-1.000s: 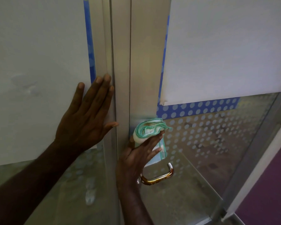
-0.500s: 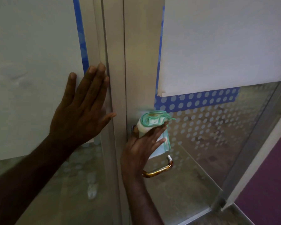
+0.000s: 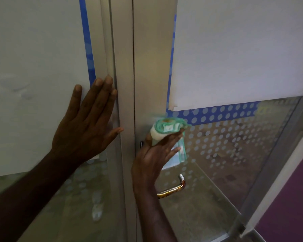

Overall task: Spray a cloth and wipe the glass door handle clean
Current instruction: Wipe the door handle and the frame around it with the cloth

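Observation:
A white cloth with green edging (image 3: 166,128) is bunched in my right hand (image 3: 156,158), which presses it against the metal door frame (image 3: 150,67) just above the handle. The curved metal handle (image 3: 175,186) sticks out below my right wrist, its shiny bar showing a golden reflection; its upper part is hidden behind my hand. My left hand (image 3: 87,123) lies flat with fingers spread on the left panel (image 3: 33,67), fingertips touching the frame edge. No spray bottle is in view.
White paper sheets cover the upper glass on both sides. A blue dotted band (image 3: 217,112) and frosted dots cross the right glass door. The door stands slightly ajar; a purple floor (image 3: 290,198) shows at lower right.
My right hand with the cloth has shifted slightly up and down along the frame above the handle. The left hand stays pressed flat on the left panel.

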### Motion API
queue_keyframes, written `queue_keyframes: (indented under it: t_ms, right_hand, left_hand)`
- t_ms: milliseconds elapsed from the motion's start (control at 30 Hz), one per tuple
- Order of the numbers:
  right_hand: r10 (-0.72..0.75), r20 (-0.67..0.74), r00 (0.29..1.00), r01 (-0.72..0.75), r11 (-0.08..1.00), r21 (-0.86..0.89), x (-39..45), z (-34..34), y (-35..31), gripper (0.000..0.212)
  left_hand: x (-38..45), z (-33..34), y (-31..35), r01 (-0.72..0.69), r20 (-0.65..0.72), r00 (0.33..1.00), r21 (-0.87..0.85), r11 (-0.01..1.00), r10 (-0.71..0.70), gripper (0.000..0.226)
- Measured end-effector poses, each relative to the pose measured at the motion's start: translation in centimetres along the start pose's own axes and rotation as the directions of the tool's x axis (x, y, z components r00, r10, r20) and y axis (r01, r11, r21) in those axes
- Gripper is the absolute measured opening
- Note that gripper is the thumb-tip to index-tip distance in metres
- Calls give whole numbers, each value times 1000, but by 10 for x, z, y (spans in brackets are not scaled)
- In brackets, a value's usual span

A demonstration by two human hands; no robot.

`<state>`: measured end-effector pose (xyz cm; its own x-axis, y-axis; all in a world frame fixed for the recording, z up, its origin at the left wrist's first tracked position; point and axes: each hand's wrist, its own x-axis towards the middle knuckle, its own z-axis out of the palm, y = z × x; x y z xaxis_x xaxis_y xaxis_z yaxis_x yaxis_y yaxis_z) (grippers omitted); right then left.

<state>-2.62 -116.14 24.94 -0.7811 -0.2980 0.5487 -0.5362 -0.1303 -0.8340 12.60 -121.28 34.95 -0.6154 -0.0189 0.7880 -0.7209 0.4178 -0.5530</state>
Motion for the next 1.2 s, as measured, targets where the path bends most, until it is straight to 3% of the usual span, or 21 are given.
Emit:
queue_keyframes:
  t_ms: [133, 233, 333, 533, 700, 867, 1067, 1133, 1200]
  right_hand:
    - [-296, 90, 951, 303, 949, -85, -34, 7, 1, 86]
    - [-225, 120, 967, 236, 968, -85, -80, -6, 36, 77]
    - [-110, 53, 992, 115, 989, -95, -57, -13, 42, 67]
    - [-388, 114, 915, 386, 922, 36, -14, -1, -17, 81]
    - [-251, 151, 956, 251, 968, 24, -57, -16, 20, 71]
    - [-97, 75, 992, 87, 988, 132, -6, -4, -18, 65]
    - [-153, 129, 980, 143, 986, 84, -76, -9, 11, 64]
    - [-94, 120, 988, 81, 990, 111, -66, -8, 8, 62]
    - [-139, 68, 988, 130, 984, 123, -24, -4, -11, 63]
  left_hand:
    - [-1, 1, 1, -7, -12, 1000, 9, 1000, 7, 88]
    - [-1, 1, 0, -3, -11, 1000, 3, 1000, 3, 88]
    - [0, 1, -1, -3, -2, 1000, -2, 1000, 3, 90]
    - [-1, 1, 0, -5, 1, 1000, -21, 1000, 5, 90]
    - [-1, 2, -1, -11, 1, 1000, -17, 1000, 11, 91]
    - [-1, 3, -2, -20, 8, 1000, -10, 1000, 20, 93]
    - [-2, 3, -4, -26, 22, 999, -16, 1000, 26, 98]
    - [-1, 1, -4, -26, 25, 999, -19, 999, 26, 99]
    - [0, 0, -4, -25, 30, 999, -27, 999, 26, 99]
